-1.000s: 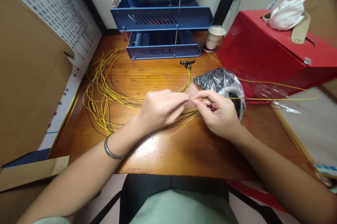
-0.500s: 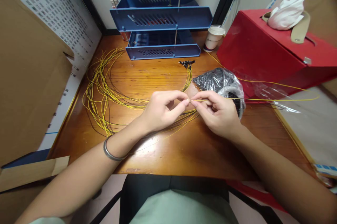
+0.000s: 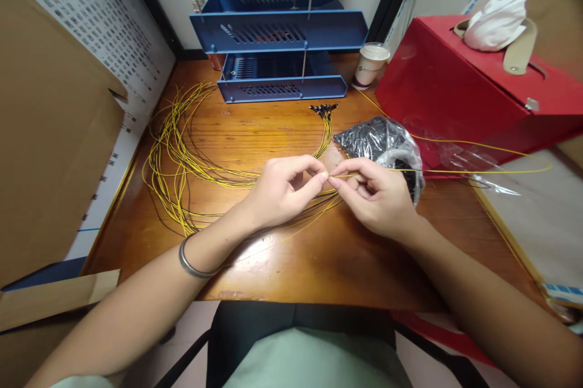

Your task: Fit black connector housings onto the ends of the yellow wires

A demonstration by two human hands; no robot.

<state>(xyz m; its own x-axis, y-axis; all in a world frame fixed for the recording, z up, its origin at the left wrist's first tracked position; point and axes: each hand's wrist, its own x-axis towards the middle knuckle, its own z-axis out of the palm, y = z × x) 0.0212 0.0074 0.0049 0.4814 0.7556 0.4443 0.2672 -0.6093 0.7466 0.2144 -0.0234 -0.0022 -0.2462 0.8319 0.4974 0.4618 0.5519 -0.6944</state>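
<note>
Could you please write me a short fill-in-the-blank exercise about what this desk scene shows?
1. The right hand pinches a thin ____ wire.
2. The stacked plastic letter trays are ____.
3. The left hand has a metal bangle on its ____.
4. White tissue lies on the ____ box.

Missing words: yellow; blue; wrist; red

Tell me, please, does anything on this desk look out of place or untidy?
Mostly the yellow wires: they sprawl in loose tangled loops over the desk. One wire, pinched by the right hand, trails over the red box. Nothing looks spilled or damaged.
</note>
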